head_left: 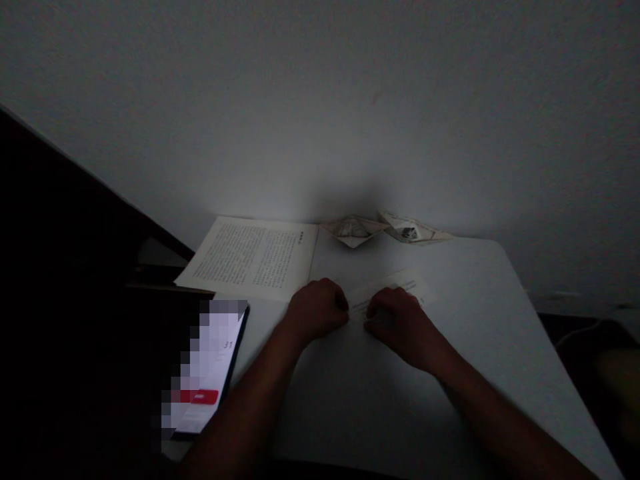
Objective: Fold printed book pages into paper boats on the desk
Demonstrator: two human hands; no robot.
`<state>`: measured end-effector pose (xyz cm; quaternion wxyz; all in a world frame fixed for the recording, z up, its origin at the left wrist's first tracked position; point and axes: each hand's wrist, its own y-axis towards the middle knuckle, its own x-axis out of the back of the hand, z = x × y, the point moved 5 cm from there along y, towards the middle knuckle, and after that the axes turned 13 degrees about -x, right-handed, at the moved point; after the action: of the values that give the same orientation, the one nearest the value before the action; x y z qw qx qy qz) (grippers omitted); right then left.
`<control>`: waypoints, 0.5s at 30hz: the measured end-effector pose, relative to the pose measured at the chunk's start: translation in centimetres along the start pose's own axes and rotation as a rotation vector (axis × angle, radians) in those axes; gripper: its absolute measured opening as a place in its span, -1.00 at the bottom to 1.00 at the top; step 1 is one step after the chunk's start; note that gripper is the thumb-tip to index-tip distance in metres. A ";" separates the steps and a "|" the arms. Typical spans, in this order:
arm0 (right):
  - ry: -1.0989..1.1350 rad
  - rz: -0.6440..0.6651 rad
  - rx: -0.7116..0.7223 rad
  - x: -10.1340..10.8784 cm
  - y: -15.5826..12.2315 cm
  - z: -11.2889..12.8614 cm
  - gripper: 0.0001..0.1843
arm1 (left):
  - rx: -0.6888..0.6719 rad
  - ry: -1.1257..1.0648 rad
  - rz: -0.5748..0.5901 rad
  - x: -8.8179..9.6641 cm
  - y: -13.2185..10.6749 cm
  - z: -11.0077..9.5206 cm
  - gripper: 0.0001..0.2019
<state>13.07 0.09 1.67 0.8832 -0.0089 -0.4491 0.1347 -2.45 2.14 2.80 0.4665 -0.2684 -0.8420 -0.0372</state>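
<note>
Evidently, in the head view, the step in hand is handling a thin printed sheet [407,280] on the table [500,293]: the left hand [317,307] seems to pinch the sheet's left end in its fingers, while the right hand [407,330] curls its fingers at the near edge, their grip impossible to tell. Such paper probably calls next for a light, steady pinch. Shadow and the right hand hide part of the sheet, leaving any creases unclear, and pixelation masks part of the phone [215,367] left of it.
</note>
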 end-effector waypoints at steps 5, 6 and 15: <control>0.002 0.036 0.050 0.1 -0.1 -0.1 -0.81 | 0.072 0.099 -0.019 0.0 0.0 -0.5 -0.78; 0.005 0.043 0.056 0.2 -0.1 -0.1 -0.80 | 0.078 0.118 -0.017 -0.1 0.0 -0.6 -0.75; -0.011 0.062 0.078 0.6 -0.4 0.2 -0.78 | 0.090 0.224 0.002 -0.7 0.3 -1.3 -0.57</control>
<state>13.37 -0.15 2.34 0.8757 0.0122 -0.4480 0.1796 -1.05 1.70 2.90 0.5693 -0.2421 -0.7852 -0.0287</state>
